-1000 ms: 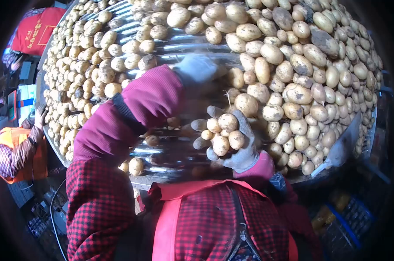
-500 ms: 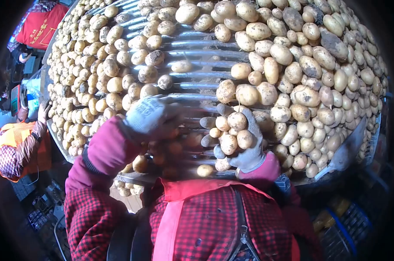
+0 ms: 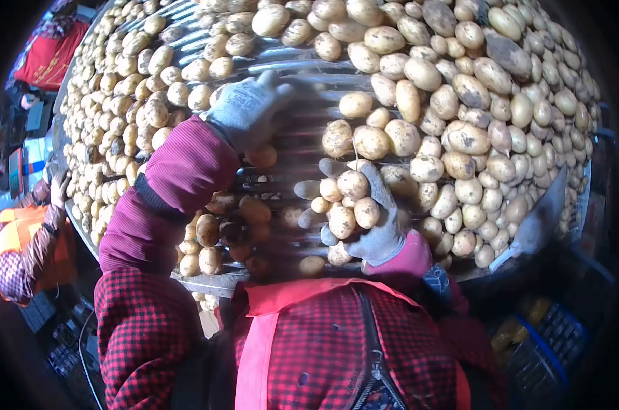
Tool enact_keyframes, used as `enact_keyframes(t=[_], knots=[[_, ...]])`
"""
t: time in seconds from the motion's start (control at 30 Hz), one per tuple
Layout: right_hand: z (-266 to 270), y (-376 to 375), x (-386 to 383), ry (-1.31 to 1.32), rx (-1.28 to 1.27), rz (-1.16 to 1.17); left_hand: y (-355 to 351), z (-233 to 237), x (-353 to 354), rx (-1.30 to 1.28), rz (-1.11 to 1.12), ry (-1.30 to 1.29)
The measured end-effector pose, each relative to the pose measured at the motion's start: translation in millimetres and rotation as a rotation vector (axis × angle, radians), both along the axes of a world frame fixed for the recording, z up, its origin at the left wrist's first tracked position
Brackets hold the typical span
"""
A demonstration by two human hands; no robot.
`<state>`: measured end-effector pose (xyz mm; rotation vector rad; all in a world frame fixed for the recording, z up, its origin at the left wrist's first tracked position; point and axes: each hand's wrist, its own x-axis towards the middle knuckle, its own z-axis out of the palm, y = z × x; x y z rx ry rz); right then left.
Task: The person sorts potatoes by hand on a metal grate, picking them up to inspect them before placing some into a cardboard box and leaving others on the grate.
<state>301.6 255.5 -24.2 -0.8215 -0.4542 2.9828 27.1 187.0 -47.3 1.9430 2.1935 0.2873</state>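
Observation:
My left hand, in a grey-white glove, reaches over the metal rollers with its back up. Its fingers look stretched and apart, though blurred, and nothing shows in them. A shadowed potato lies just below its wrist. My right hand, also gloved, is palm up with its fingers curled around several small potatoes. Larger potatoes rest just beyond it on the rollers.
Potatoes cover both sides of the sorting surface. A grey scoop-like tool lies at the right edge. At the left are a person in an orange vest and another in red. Blue-edged crates stand lower right.
My left hand has moved up and slightly right, away from my body. My right hand still holds its potatoes. The whole view has shifted a little left.

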Motion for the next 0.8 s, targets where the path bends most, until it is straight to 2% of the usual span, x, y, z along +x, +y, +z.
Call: enact_keyframes(t=[0.07,0.1,0.13,0.2,0.27,0.37,0.4,0.43,0.47,0.5,0.57,0.6,0.67,0.7,0.73,0.77,0.8], knots=[[5.4,1.5,-0.5,-0.002,-0.051,-0.008,5.3,-3.9,-3.4,-0.089,0.101,-0.062],[7.6,2.2,-0.8,0.001,-0.074,-0.009,5.8,-3.9,-5.4,-0.082,0.082,-0.086],[6.5,-0.1,1.2,0.005,0.091,0.02,5.1,-3.1,-8.3,-0.076,0.064,-0.109],[0.9,-1.2,1.6,0.065,-0.093,-0.022,10.1,10.2,-5.6,-0.085,0.031,-0.235],[-5.1,-3.3,3.0,0.126,-0.276,-0.033,27.4,29.0,11.5,0.04,-0.127,-0.231],[-12.5,-6.9,6.9,0.159,-0.136,-0.032,71.1,45.4,44.7,0.138,-0.308,-0.13],[-18.5,-6.6,9.9,0.181,-0.075,-0.022,86.9,47.2,50.0,0.028,-0.376,-0.026],[-24.4,-6.2,12.9,0.203,-0.015,-0.013,102.3,49.9,58.6,-0.055,-0.38,-0.231],[-27.0,-5.9,15.4,0.189,0.152,0.005,104.8,54.3,67.0,-0.298,-0.101,-0.868],[-21.3,-5.3,14.7,0.167,0.129,-0.005,105.8,57.6,73.8,-0.548,0.213,-1.487],[-9.7,-3.9,13.1,0.123,0.085,-0.029,114.9,53.5,69.2,-0.519,-0.101,-0.969],[-7.3,-4.4,12.6,0.09,0.152,-0.018,115.5,50.9,65.2,-0.497,-0.249,-0.705],[-19.0,-3.2,11.3,0.333,-0.055,-0.071,93.6,49.2,56.0,-0.621,0.068,-1.021],[-24.9,-2.8,10.8,0.449,-0.166,-0.08,78.9,40.8,46.5,-0.536,0.059,-1.033],[-16.2,-1.3,8.5,0.452,-0.17,-0.075,64.1,32.4,37.0,-0.452,0.049,-1.04],[-15.5,-1.5,7.5,0.455,-0.193,-0.065,44.2,9.4,25.7,-0.234,-0.133,-0.899],[-14.9,-1.7,6.6,0.458,-0.216,-0.054,38.1,10.8,20.8,-0.2,-0.196,-0.786]])
